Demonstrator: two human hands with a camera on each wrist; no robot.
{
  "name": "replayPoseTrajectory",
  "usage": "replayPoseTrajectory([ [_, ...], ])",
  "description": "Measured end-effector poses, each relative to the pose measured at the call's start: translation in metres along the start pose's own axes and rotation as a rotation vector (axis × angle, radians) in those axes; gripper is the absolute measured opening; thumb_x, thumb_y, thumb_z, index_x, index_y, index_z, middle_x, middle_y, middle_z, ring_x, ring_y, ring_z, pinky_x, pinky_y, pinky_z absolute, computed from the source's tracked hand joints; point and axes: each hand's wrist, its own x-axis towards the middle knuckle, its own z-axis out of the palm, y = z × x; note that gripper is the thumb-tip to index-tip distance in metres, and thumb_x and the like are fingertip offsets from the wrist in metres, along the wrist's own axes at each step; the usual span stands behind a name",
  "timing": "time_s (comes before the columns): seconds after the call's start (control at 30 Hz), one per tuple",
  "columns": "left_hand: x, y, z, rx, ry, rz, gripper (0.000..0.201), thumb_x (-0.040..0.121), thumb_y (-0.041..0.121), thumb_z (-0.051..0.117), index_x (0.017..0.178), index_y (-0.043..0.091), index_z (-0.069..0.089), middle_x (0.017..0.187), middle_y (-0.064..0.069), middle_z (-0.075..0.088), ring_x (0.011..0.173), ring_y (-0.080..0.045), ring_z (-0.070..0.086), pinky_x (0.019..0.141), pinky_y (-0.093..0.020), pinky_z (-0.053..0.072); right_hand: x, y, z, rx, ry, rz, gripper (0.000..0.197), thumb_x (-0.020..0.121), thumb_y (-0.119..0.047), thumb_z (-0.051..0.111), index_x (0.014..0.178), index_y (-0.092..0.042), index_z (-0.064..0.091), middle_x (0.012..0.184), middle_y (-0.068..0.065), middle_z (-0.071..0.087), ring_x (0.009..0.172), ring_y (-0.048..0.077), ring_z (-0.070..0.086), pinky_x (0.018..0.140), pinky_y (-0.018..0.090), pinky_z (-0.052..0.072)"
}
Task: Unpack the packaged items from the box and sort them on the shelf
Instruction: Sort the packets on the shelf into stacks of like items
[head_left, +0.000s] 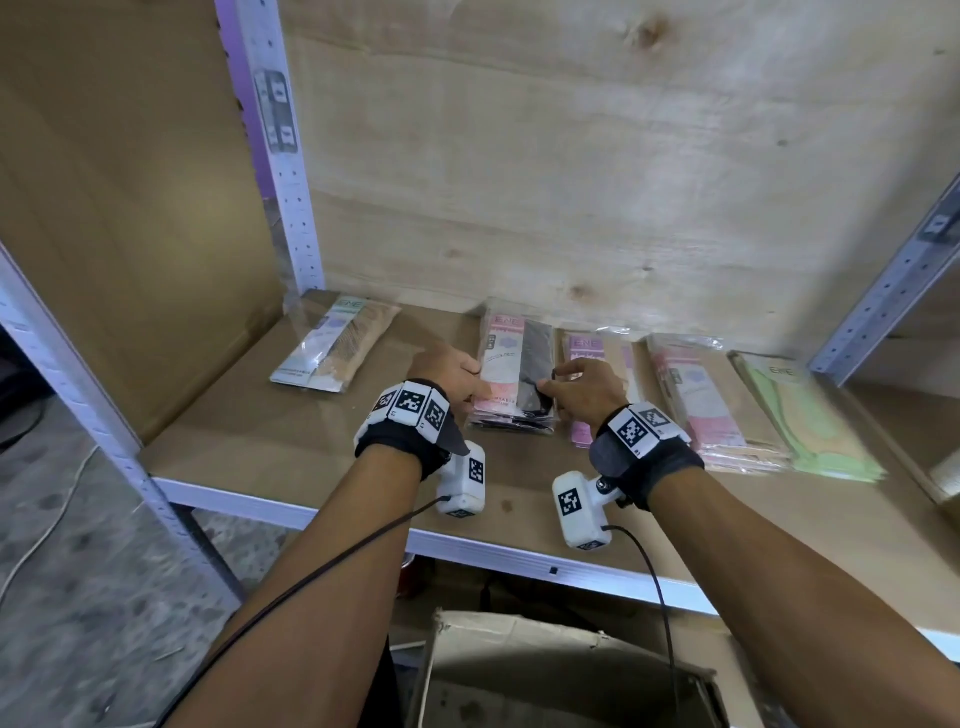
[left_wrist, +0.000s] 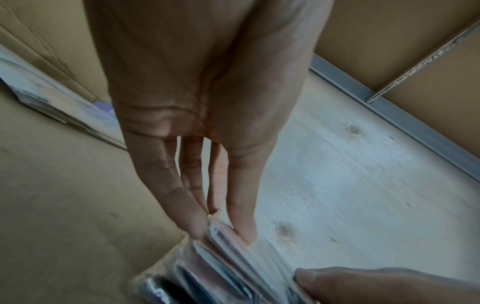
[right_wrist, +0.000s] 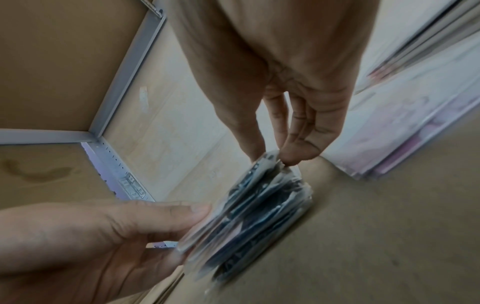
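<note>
A stack of clear-wrapped packages with black contents and pink labels (head_left: 514, 358) lies on the brown shelf board (head_left: 291, 431), near its middle. My left hand (head_left: 478, 379) pinches the stack's left edge, thumb on top and fingers along the side. From the other side, my right hand (head_left: 550, 380) pinches the right edge. The left wrist view shows the left hand (left_wrist: 223, 232) on the stack (left_wrist: 233, 267). In the right wrist view, the right hand (right_wrist: 270, 158) grips the top corner of the stack (right_wrist: 259, 209). The stack's lower packages are blurred.
A beige pack (head_left: 337, 343) lies alone at the shelf's left. Right of the hands sit a pink stack (head_left: 587, 348), another pink stack (head_left: 696, 395) and a green stack (head_left: 800, 415). An open cardboard box (head_left: 545, 675) stands below the shelf. Metal posts (head_left: 291, 171) frame the bay.
</note>
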Motion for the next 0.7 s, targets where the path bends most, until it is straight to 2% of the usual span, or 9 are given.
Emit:
replayPoseTrajectory([
  [0.07,-0.001,-0.001,0.0,0.004,-0.005,0.006,0.018,0.073,0.008,0.086,0.083,0.016,0.074,0.098,-0.009,0.077,0.078,-0.024,0.077,0.075,-0.04,0.064,0.001,-0.001,-0.001,-0.011,-0.003,-0.017,0.044,0.077,-0.032,0.079,0.115,-0.011,0.069,0.1,0.008,0.075,0.093,0.03,0.073,0.086,0.045,0.06],
  [0.2,-0.004,-0.003,-0.001,0.032,0.015,0.044,0.033,0.074,0.016,0.087,0.104,0.009,0.075,0.089,-0.007,0.076,0.076,-0.027,0.077,0.076,-0.042,0.063,0.005,0.0,-0.003,-0.045,-0.01,-0.019,0.046,0.079,-0.031,0.078,0.119,-0.011,0.069,0.108,0.01,0.074,0.098,0.03,0.072,0.09,0.044,0.058],
  [0.23,-0.005,-0.003,-0.002,0.048,0.022,0.057,0.035,0.075,0.021,0.086,0.105,0.01,0.075,0.089,-0.007,0.075,0.077,-0.028,0.076,0.077,-0.042,0.063,0.006,0.0,-0.004,-0.052,-0.008,-0.016,0.046,0.08,-0.031,0.078,0.12,-0.011,0.069,0.11,0.011,0.073,0.1,0.031,0.071,0.092,0.044,0.058],
  [0.3,-0.008,-0.002,-0.006,0.095,0.054,0.089,0.025,0.077,0.035,0.083,0.095,0.02,0.074,0.092,-0.009,0.075,0.078,-0.029,0.074,0.081,-0.045,0.062,0.004,-0.003,-0.006,-0.077,0.008,-0.02,0.048,0.079,-0.033,0.077,0.121,-0.012,0.067,0.115,0.01,0.071,0.104,0.03,0.069,0.095,0.042,0.056],
  [0.37,-0.01,-0.002,-0.014,0.126,0.098,0.108,0.023,0.083,0.046,0.073,0.086,0.025,0.064,0.09,-0.007,0.068,0.077,-0.026,0.067,0.088,-0.048,0.059,0.003,-0.008,-0.008,-0.116,0.057,-0.055,0.05,0.081,-0.034,0.076,0.125,-0.013,0.064,0.121,0.007,0.067,0.11,0.027,0.065,0.098,0.037,0.052],
  [0.43,-0.009,-0.003,-0.028,0.138,0.177,0.082,0.034,0.09,0.049,0.063,0.095,0.016,0.069,0.097,-0.005,0.069,0.087,-0.026,0.068,0.094,-0.044,0.056,0.001,-0.017,-0.01,-0.117,0.12,-0.107,0.045,0.084,-0.03,0.072,0.124,-0.014,0.062,0.123,0.007,0.065,0.112,0.024,0.062,0.095,0.032,0.049],
  [0.53,-0.009,-0.012,-0.054,0.159,0.306,0.055,0.035,0.094,0.041,0.06,0.106,0.011,0.073,0.11,-0.008,0.072,0.105,-0.029,0.065,0.094,-0.031,0.049,-0.003,-0.038,-0.006,-0.093,0.159,-0.193,0.03,0.087,-0.024,0.066,0.116,-0.016,0.064,0.108,0.005,0.069,0.093,0.018,0.063,0.077,0.023,0.046],
  [0.6,-0.008,-0.022,-0.071,0.208,0.355,0.042,0.031,0.093,0.035,0.059,0.109,0.012,0.073,0.116,-0.009,0.07,0.112,-0.03,0.062,0.092,-0.03,0.043,-0.007,-0.055,0.002,-0.065,0.143,-0.25,0.021,0.088,-0.021,0.063,0.108,-0.019,0.068,0.095,0.0,0.069,0.083,0.015,0.062,0.065,0.021,0.045],
  [0.7,-0.005,-0.041,-0.096,0.289,0.378,-0.03,0.035,0.094,0.034,0.058,0.122,0.015,0.069,0.135,-0.009,0.062,0.127,-0.031,0.054,0.108,-0.033,0.039,-0.011,-0.079,0.021,-0.011,0.071,-0.315,0.011,0.088,-0.022,0.063,0.094,-0.022,0.072,0.079,-0.004,0.069,0.073,0.014,0.063,0.069,0.025,0.051],
])
